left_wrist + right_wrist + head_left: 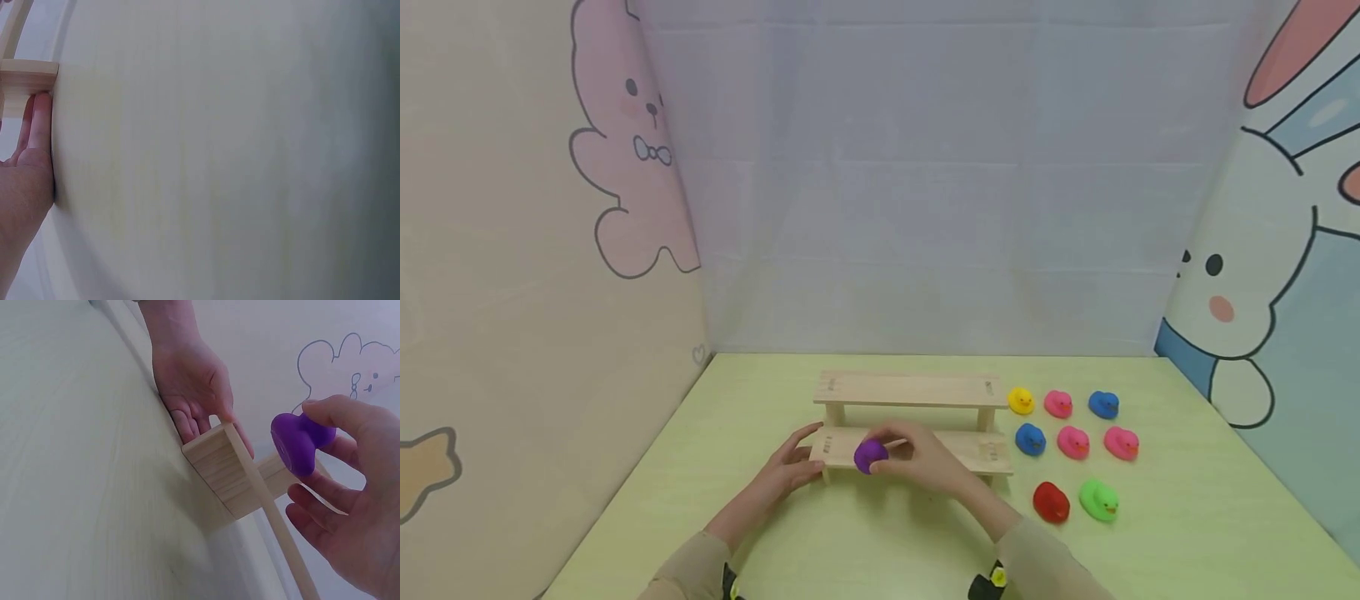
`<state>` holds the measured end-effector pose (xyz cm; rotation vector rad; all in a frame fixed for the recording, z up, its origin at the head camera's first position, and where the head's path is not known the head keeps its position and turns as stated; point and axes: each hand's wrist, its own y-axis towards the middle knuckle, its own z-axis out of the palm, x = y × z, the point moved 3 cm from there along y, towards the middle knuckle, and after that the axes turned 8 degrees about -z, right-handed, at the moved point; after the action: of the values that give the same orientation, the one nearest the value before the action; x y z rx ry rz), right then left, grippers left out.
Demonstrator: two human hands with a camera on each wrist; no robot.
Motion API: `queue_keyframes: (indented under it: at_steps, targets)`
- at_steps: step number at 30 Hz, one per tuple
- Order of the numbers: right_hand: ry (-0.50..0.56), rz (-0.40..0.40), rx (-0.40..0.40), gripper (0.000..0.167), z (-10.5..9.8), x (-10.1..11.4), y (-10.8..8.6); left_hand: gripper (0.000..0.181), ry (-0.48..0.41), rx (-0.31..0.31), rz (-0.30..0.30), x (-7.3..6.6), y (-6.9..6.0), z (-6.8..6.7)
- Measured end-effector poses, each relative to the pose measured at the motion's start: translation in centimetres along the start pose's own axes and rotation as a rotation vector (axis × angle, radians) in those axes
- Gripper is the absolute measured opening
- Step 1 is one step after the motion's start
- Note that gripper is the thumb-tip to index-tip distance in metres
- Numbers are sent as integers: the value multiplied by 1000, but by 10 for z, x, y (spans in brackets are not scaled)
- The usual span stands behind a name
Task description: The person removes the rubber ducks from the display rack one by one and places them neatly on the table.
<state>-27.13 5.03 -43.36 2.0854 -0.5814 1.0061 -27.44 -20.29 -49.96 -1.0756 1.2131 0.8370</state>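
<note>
A two-tier wooden shelf stands on the table. At its lower left end my left hand holds the board, thumb at the front and fingers along the side. In the right wrist view that left hand lies against the shelf's end panel. My right hand pinches a purple rubber duck between thumb and fingers, in front of the lower tier's left part. Seen from the right wrist, the duck is tilted, its flat base partly showing, apart from the wood.
Several rubber ducks sit right of the shelf: a yellow duck, pink ones including a pink duck, blue ones including a blue duck, a red duck and a green duck. Cartoon-printed walls enclose the table.
</note>
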Motion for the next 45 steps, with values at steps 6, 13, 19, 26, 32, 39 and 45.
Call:
queue_keyframes:
  at_steps: [6, 13, 19, 26, 32, 39, 45]
  targets:
    - [-35, 18, -14, 32, -16, 20, -19, 70, 16, -1, -6, 0, 2, -1]
    - [-74, -35, -40, 30, -38, 40, -42, 70, 15, 4, -6, -1, 1, -1]
    - [-99, -82, -64, 32, -53, 52, -61, 70, 11, -6, -5, 2, 2, -1]
    - [-151, -54, -116, 33, -74, 57, -86, 70, 9, -10, -2, 3, 3, -3]
    - [-242, 23, -194, 35, -94, 57, -109, 69, 10, -4, 2, 4, 3, -3]
    - [-353, 80, -234, 37, -116, 60, -133, 69, 1, -1, -11, 4, 0, -2]
    - [-449, 92, -255, 39, -133, 62, -151, 69, -5, -13, -6, 3, 1, -3]
